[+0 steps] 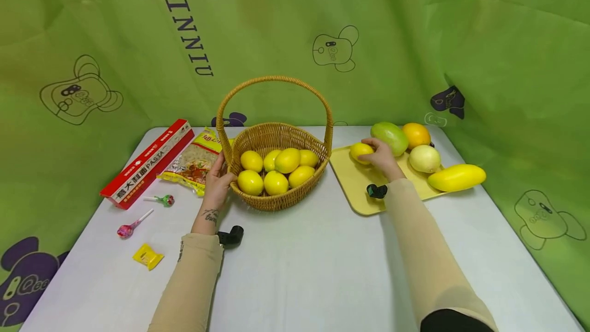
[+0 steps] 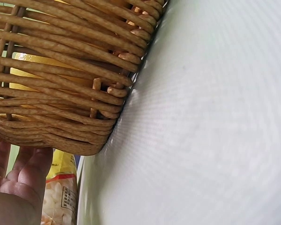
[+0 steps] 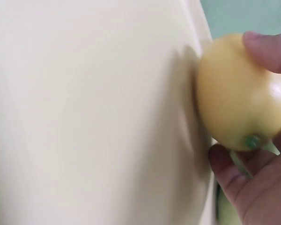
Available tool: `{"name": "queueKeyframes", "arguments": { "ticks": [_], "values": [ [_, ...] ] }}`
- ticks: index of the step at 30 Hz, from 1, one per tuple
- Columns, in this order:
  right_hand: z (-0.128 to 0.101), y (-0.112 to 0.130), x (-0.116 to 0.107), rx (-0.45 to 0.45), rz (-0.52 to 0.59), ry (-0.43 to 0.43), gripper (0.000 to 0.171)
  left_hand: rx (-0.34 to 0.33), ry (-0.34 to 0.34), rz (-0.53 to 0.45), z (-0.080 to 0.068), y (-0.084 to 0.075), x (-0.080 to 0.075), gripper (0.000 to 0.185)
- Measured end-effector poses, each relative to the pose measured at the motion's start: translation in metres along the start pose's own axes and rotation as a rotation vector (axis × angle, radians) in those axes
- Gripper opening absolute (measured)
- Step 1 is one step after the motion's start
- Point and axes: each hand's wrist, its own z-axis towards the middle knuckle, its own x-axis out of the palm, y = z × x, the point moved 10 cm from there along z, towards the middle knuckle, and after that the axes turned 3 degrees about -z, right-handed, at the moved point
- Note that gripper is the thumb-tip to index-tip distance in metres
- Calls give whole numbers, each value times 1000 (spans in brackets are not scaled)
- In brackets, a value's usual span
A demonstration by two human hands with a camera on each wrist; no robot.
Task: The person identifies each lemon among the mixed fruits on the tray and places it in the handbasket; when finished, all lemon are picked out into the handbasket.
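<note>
From the head camera I see my right hand on the yellow tray, fingers curled around 1 lemon that sits on the tray's near-left part, just left of the green mango. In the right wrist view the thumb and fingertips pinch that lemon from both sides, and it touches the tray surface. Its long axis looks to run roughly left-right across the tray in the head view; in the wrist view its greenish stem end points toward my palm.

My left hand rests against the left outer wall of the wicker basket, fingers curved onto the weave; I cannot tell how firmly it presses. The basket stands upright mid-table with 7 lemons inside.

Behind the tray's lemon lie an orange, a pale round fruit and a long yellow melon. Left of the basket are a pasta box, a snack bag, 2 lollipops and a yellow candy.
</note>
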Motion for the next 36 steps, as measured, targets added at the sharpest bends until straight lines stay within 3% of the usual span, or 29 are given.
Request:
{"name": "queueKeyframes", "arguments": {
  "ticks": [5, 12, 18, 24, 28, 33, 36],
  "values": [
    [0, -1, 1, 9, 80, -50, 58, 8, 1, -1, 0, -1, 0, 81],
    [-5, 6, -4, 18, 197, -46, 60, -15, -6, -8, 1, 0, -1, 82],
    [-13, 29, -4, -66, 315, -8, 58, -23, -3, -28, 0, -1, 0, 81],
    [-35, 71, 4, -246, 443, 121, 49, -9, 1, -35, 1, -3, 1, 81],
    [-56, 102, 15, -361, 502, 250, 46, -19, -1, -29, 1, -2, 1, 81],
    [-80, 136, 48, -441, 568, 455, 48, -20, 1, -31, 1, -2, 1, 81],
    [-85, 154, 73, -456, 546, 521, 48, -18, -2, -40, 1, -1, 1, 81]
  ]
}}
